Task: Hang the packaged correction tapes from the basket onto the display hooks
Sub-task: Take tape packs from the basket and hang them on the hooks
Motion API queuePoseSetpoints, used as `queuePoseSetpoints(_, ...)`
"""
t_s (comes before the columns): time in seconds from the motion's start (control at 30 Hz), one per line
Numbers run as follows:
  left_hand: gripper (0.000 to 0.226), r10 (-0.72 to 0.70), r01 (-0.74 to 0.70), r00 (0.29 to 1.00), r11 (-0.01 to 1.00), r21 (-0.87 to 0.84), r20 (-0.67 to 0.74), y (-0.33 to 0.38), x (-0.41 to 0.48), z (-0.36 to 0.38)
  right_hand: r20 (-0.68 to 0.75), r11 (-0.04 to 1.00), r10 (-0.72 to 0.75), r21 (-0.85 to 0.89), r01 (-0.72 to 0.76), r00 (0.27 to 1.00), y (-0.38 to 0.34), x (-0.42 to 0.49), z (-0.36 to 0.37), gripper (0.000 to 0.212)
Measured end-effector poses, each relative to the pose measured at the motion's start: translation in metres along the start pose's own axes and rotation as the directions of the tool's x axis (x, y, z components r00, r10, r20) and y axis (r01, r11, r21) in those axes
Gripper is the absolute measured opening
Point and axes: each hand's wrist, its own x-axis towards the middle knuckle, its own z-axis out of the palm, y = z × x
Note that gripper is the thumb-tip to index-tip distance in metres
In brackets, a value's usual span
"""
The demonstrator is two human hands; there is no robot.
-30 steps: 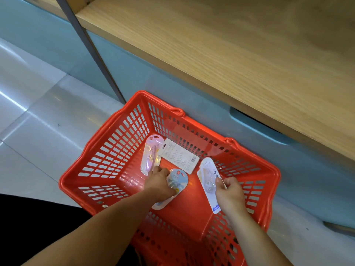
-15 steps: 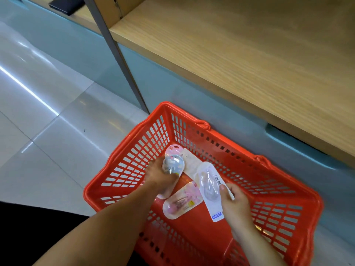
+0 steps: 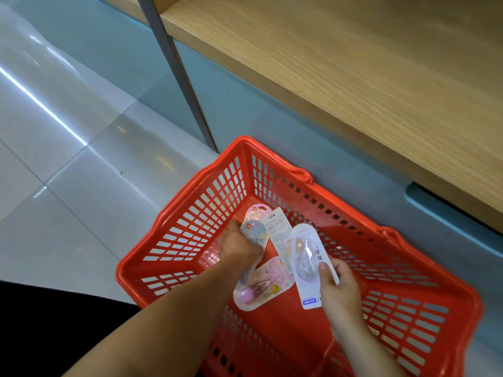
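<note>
Both my hands have lifted their packs a little higher than half a second ago, and the pink pack now lies uncovered. Largest, the red basket [image 3: 174, 240] sits on the tiled floor [image 3: 68, 186] against the wooden shelf [image 3: 353, 77]. My left hand [image 3: 239, 247] grasps a blue-fronted pack [image 3: 254, 229] near the basket's far left corner. My right hand [image 3: 337, 289] pinches a white correction tape pack [image 3: 306, 263] at its edge, over the basket's middle. The pink pack [image 3: 261, 288] lies flat on the bottom between my arms.

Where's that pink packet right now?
The pink packet lies flat on the red basket floor, between the left hand and right hand, held by neither.
</note>
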Motion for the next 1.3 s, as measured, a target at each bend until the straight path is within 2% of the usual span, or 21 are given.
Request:
queuePoseSetpoints(0.17, 0.109, -0.03, 0.028, 0.999, 0.997, 0.074, 0.03, -0.003, 0.002, 0.002, -0.014, 0.995, -0.08, -0.057, 0.079, 0.997, -0.001, 0.001, -0.003, 0.019)
queuePoseSetpoints(0.37, 0.08, 0.154, -0.155, 0.988, 0.961, 0.231, 0.023, -0.003, -0.016, 0.0, -0.059, 0.994, -0.078, -0.081, 0.073, 0.995, 0.008, -0.004, -0.011, 0.023)
queuePoseSetpoints(0.5, 0.064, 0.206, -0.203, 0.978, 0.93, 0.307, 0.022, -0.006, -0.024, -0.01, -0.069, 0.996, -0.057, -0.071, 0.052, 0.996, 0.01, -0.011, -0.017, 0.02)
queuePoseSetpoints(0.53, 0.057, 0.188, -0.197, 0.98, 0.946, 0.256, 0.061, -0.005, -0.024, -0.016, -0.074, 0.996, -0.055, -0.076, 0.049, 0.996, 0.01, -0.011, -0.018, 0.019)
queuePoseSetpoints(0.6, 0.05, 0.127, -0.181, 0.949, 0.969, 0.167, 0.288, -0.003, -0.027, -0.026, -0.077, 0.994, -0.052, -0.098, 0.044, 0.996, 0.009, -0.011, -0.021, 0.019)
queuePoseSetpoints(0.67, 0.056, 0.089, -0.253, 0.843, 0.935, 0.246, 0.531, 0.0, -0.034, -0.029, -0.075, 0.993, -0.041, -0.118, 0.032, 0.996, 0.007, -0.009, -0.024, 0.019)
queuePoseSetpoints(0.73, 0.062, 0.095, -0.356, 0.797, 0.872, 0.337, 0.596, -0.002, -0.044, -0.018, -0.067, 0.99, -0.019, -0.138, 0.01, 0.998, 0.005, -0.009, -0.027, 0.019)
queuePoseSetpoints(0.8, 0.069, 0.13, -0.42, 0.806, 0.813, 0.404, 0.578, -0.007, -0.053, -0.004, -0.056, 0.989, 0.006, -0.146, -0.014, 0.998, 0.006, -0.01, -0.03, 0.019)
queuePoseSetpoints(0.9, 0.089, 0.306, -0.549, 0.816, 0.674, 0.494, 0.49, -0.02, -0.057, 0.014, -0.055, 0.987, 0.024, -0.156, -0.032, 0.998, 0.006, -0.013, -0.035, 0.022)
queuePoseSetpoints(1.0, 0.105, 0.384, -0.552, 0.834, 0.583, 0.597, 0.396, -0.029, -0.067, 0.027, -0.063, 0.99, 0.027, -0.138, -0.035, 0.998, 0.005, -0.018, -0.04, 0.022)
queuePoseSetpoints(1.07, 0.105, 0.41, -0.546, 0.835, 0.535, 0.645, 0.367, -0.031, -0.076, 0.039, -0.064, 0.991, 0.038, -0.124, -0.045, 0.997, 0.005, -0.021, -0.044, 0.021)
queuePoseSetpoints(1.13, 0.102, 0.42, -0.547, 0.833, 0.534, 0.644, 0.36, -0.033, -0.083, 0.051, -0.073, 0.993, 0.045, -0.105, -0.052, 0.996, 0.007, -0.023, -0.046, 0.02)
queuePoseSetpoints(1.2, 0.101, 0.408, -0.546, 0.837, 0.587, 0.598, 0.364, -0.037, -0.087, 0.059, -0.082, 0.994, 0.051, -0.096, -0.059, 0.995, 0.011, -0.024, -0.048, 0.021)
queuePoseSetpoints(1.3, 0.081, 0.447, -0.596, 0.803, 0.584, 0.551, 0.395, -0.04, -0.088, 0.064, -0.104, 0.994, 0.065, -0.082, -0.074, 0.992, 0.015, -0.024, -0.05, 0.02)
